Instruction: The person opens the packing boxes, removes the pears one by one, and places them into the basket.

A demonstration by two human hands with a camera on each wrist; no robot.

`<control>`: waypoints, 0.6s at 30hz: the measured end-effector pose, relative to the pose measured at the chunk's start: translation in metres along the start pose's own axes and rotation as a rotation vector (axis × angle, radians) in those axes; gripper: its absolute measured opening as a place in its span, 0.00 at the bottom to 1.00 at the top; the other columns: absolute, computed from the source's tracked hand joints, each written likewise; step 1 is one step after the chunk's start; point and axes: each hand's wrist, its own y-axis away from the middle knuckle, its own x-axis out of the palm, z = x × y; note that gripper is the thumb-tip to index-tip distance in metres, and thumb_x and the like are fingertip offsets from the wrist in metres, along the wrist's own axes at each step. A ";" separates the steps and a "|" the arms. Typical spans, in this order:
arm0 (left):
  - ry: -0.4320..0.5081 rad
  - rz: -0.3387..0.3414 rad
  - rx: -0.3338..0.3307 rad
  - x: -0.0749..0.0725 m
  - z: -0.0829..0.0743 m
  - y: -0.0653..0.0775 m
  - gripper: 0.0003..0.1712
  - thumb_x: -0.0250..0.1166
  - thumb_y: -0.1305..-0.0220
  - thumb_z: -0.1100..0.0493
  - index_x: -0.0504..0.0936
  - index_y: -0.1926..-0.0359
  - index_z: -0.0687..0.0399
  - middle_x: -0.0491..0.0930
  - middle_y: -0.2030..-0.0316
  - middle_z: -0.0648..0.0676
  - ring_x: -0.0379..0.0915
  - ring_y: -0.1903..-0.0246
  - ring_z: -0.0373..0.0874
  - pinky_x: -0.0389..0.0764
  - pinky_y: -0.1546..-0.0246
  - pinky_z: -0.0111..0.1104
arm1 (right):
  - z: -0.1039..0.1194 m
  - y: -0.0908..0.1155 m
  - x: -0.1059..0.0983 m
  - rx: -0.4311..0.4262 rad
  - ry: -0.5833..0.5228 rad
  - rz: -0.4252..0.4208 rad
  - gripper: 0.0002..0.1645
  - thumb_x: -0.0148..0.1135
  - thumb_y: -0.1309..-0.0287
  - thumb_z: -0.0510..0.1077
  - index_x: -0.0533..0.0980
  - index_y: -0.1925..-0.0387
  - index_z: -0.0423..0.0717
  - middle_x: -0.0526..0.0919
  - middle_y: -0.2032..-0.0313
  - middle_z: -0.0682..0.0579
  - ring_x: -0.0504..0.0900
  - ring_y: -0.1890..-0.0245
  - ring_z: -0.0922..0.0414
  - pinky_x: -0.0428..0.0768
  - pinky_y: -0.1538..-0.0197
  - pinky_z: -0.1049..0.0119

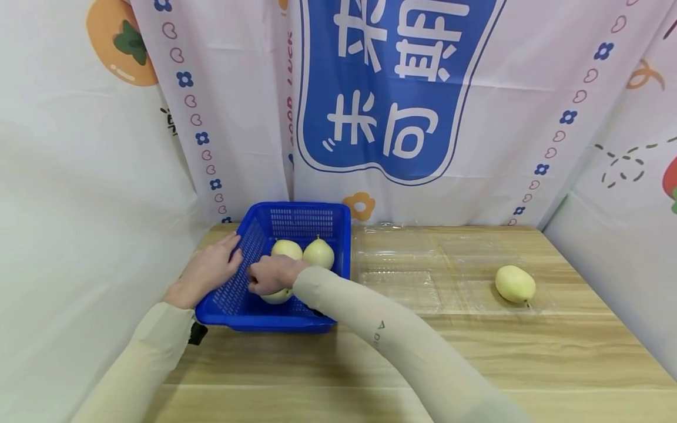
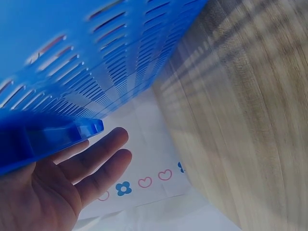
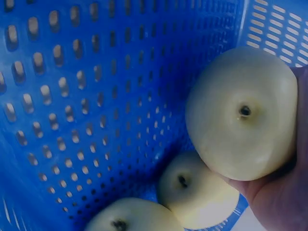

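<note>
A blue plastic basket (image 1: pixel 345 235) stands on the left part of the table, with several pale yellow pears inside. My left hand (image 1: pixel 211 264) holds its left rim, thumb over the edge and the other fingers (image 2: pixel 98 156) loosely extended outside the wall. Inside the basket my right hand (image 1: pixel 275 275) grips a pear (image 3: pixel 243 113), mostly hidden under the hand in the head view. Just beyond that hand lie two more pears, one on the left (image 1: pixel 287 249) and one on the right (image 1: pixel 319 254).
Right of the basket lie clear plastic containers (image 1: pixel 399 288), whose outlines are faint. A single pear (image 1: pixel 515 284) sits in the one farther right. Printed curtains (image 1: pixel 254 117) hang behind and on both sides of the wooden table (image 1: pixel 449 358).
</note>
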 end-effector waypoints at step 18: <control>0.003 -0.010 0.002 -0.001 -0.001 0.000 0.29 0.49 0.28 0.58 0.66 0.33 0.73 0.64 0.33 0.73 0.67 0.38 0.70 0.69 0.37 0.60 | 0.000 0.009 -0.010 -0.056 -0.040 -0.009 0.09 0.50 0.29 0.52 0.75 0.65 0.58 0.77 0.75 0.61 0.72 0.77 0.66 0.72 0.73 0.74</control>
